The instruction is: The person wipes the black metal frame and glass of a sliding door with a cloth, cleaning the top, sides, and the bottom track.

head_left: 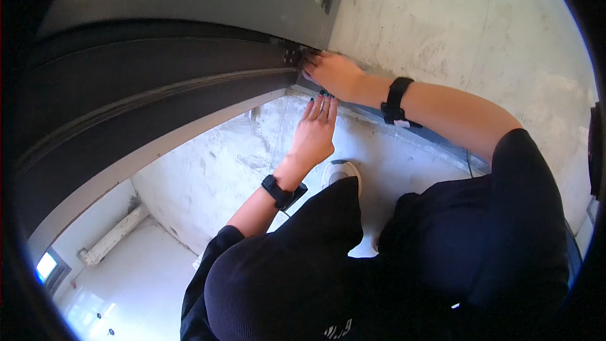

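My right hand [331, 74] reaches into the corner where a dark grey frame [158, 98] meets the wall. Its fingers are bent closed at a small dark part with holes [291, 56] at the frame's end; what they pinch, if anything, is hidden in shadow. Just below it, my left hand [315, 131] is open, its fingers stretched out and fingertips close to the frame's lower corner. It holds nothing. Black straps [395, 100] circle both wrists. Above the frame hangs a dark grey panel [183, 0] with a pale pane at its upper right.
A scuffed whitish wall [429, 19] stands on the right, with a grey ledge along its lower edge. My shoe [342, 172] is on the pale floor between my knees. At the lower left are a white pipe-like bar [115, 233] and a small bright opening [47, 266].
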